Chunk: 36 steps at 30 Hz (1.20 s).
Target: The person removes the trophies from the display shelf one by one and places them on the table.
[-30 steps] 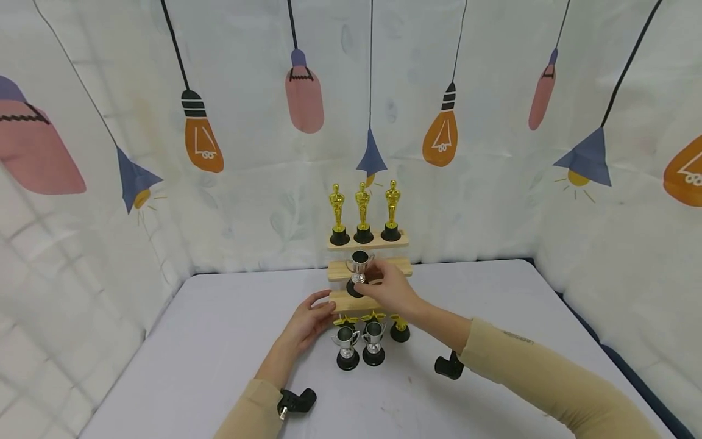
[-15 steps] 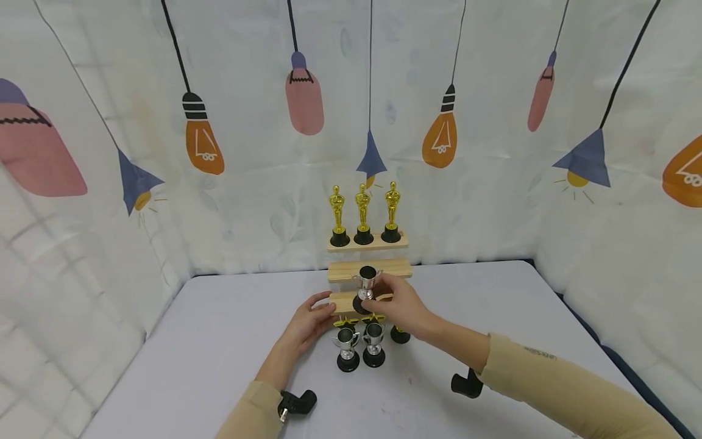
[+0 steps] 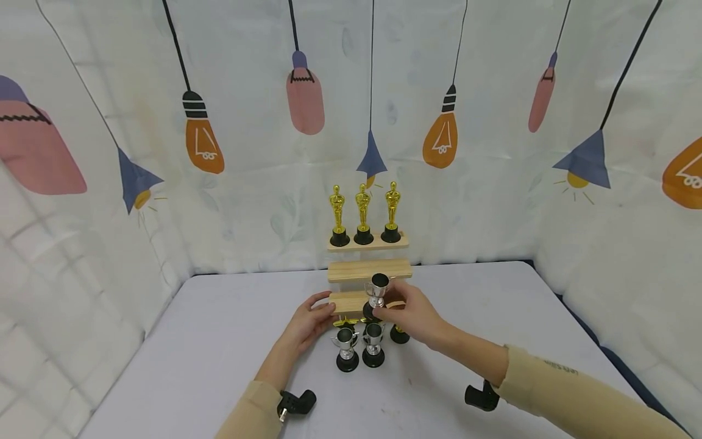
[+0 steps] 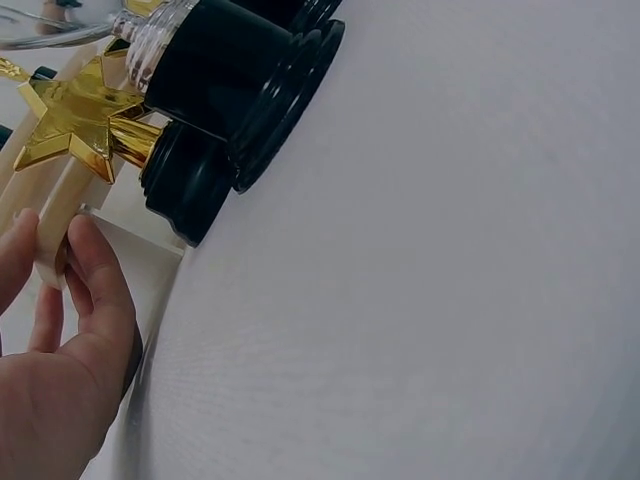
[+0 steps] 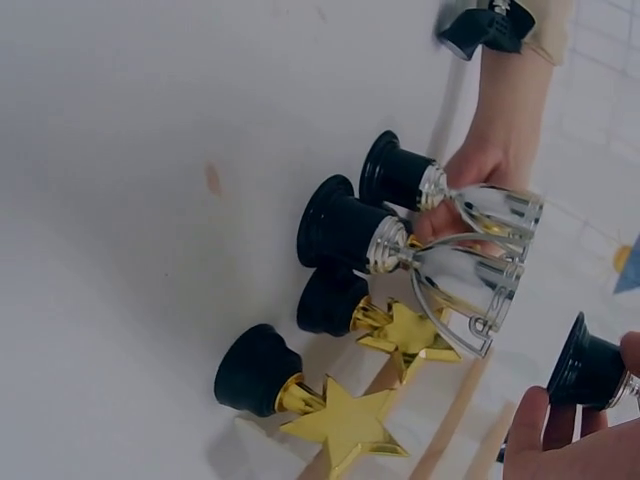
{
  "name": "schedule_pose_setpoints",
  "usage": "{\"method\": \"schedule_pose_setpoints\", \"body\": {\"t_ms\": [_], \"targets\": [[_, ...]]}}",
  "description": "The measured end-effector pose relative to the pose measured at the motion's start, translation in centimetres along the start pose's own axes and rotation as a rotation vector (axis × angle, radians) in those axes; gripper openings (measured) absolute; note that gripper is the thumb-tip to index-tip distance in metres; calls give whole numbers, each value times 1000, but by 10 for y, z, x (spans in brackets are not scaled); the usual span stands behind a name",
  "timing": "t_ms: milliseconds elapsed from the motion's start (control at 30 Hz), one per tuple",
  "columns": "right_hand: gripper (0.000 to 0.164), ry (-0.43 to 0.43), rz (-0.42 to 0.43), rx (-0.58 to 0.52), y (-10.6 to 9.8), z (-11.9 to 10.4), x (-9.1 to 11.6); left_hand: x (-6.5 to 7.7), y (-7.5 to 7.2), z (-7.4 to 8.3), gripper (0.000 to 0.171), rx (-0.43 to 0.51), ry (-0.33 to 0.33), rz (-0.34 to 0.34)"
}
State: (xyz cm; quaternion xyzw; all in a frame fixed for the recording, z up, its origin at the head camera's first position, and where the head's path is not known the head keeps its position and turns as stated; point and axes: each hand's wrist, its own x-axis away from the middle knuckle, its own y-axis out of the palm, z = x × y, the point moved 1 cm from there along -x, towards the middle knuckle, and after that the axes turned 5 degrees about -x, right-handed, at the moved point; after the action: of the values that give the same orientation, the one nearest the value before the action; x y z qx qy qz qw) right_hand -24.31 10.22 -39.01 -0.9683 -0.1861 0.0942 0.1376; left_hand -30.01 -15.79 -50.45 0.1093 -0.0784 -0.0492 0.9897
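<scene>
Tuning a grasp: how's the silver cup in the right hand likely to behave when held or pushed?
The silver cup would probably resist a low nudge if standing, given its flared black base. A push at its bowl, set high, could tip it. The glossy silver finish may be slippery.

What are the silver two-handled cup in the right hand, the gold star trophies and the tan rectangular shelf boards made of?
Silver cup: shiny metal or metallised plastic; bright highlights leave it open.
Gold star trophies: glossy, plastic or metal; facets reflect light.
Shelf boards: smooth wood, likely, given lengthwise grain.
</scene>
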Motion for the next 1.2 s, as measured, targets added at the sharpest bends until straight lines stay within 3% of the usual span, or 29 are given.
{"method": "schedule_pose_setpoints", "body": {"t_ms": [333, 767, 1200], "targets": [[22, 22, 13, -28, -4, 4, 9, 1, 1, 1, 53, -5, 5, 4], [20, 26, 36, 12, -7, 15, 17, 1, 0, 0, 53, -10, 2, 10], [20, 32, 12, 8, -6, 26, 22, 1, 0, 0, 53, -4, 3, 5]]}}
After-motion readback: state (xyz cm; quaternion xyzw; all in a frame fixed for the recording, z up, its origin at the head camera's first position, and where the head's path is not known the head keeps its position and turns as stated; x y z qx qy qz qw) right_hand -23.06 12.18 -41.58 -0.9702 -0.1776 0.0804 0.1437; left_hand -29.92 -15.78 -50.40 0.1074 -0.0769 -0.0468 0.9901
